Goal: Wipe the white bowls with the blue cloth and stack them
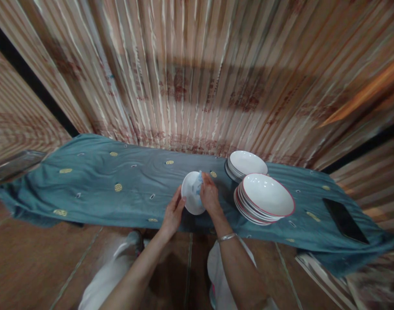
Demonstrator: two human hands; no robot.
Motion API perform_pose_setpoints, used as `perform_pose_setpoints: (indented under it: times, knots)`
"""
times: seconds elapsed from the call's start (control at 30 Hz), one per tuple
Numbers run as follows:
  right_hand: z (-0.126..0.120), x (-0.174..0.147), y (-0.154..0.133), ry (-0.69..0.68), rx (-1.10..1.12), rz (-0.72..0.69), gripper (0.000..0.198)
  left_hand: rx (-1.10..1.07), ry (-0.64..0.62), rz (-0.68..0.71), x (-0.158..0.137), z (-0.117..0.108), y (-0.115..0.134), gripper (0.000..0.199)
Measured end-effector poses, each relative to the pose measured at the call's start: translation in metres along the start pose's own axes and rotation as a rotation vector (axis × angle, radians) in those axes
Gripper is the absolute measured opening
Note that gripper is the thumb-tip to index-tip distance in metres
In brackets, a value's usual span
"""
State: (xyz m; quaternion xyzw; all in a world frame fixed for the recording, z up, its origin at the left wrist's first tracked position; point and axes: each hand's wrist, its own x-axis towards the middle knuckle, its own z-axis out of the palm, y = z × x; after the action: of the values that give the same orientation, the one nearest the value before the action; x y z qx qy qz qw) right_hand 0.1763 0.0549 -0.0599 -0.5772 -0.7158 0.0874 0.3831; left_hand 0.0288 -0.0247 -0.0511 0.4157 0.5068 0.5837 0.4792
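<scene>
A small white bowl (189, 203) is tilted toward me above the front part of the cloth-covered table. My left hand (175, 209) grips its left rim, thumb over the edge. Bunched in my right hand (210, 191) is a light blue and white cloth (199, 189), pressed against the bowl's right inner side. The fingers of that hand are closed around the cloth. Just to the right stands a stack of red-rimmed white bowls (268, 196), and behind it a stack of plain white dishes (247, 162).
A green tablecloth (96, 189) with yellow pineapple prints covers the long narrow table. Toward the right end lies a black phone (344, 219). At the far left is a shiny tray-like object (18, 165). A pleated curtain (184, 86) hangs behind the table.
</scene>
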Motion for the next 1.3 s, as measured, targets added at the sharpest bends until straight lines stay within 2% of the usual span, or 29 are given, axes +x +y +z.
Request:
perform_pose_setpoints:
  times: [0.1, 0.23, 0.4, 0.53, 0.73, 0.83, 1.0, 1.3]
  knots:
    - [0.002, 0.002, -0.008, -0.003, 0.034, -0.026, 0.055, 0.073, -0.052, 0.031, 0.000, -0.001, -0.001, 0.060]
    - [0.002, 0.002, -0.020, -0.014, 0.129, -0.131, 0.054, 0.055, -0.073, 0.029, 0.000, -0.002, 0.001, 0.061]
    - [-0.003, -0.003, -0.038, -0.063, 0.252, -0.282, 0.055, -0.007, -0.040, -0.002, 0.002, -0.002, 0.002, 0.058]
    - [-0.008, -0.011, -0.047, -0.143, 0.386, -0.341, 0.055, -0.112, -0.022, -0.075, 0.004, -0.003, 0.002, 0.056]
    - [-0.013, -0.022, -0.054, -0.232, 0.611, -0.288, 0.049, -0.192, 0.018, -0.222, 0.003, -0.006, 0.005, 0.061]
    - [-0.017, -0.027, -0.058, -0.258, 0.673, -0.249, 0.046, -0.247, 0.048, -0.235, 0.002, -0.009, 0.005, 0.057]
    - [-0.024, -0.036, -0.061, -0.309, 0.698, -0.226, 0.043, -0.377, 0.053, -0.252, 0.003, -0.013, 0.006, 0.061]
    - [-0.038, -0.052, -0.046, -0.341, 0.634, -0.234, 0.035, -0.239, 0.111, -0.272, 0.006, -0.011, 0.008, 0.067]
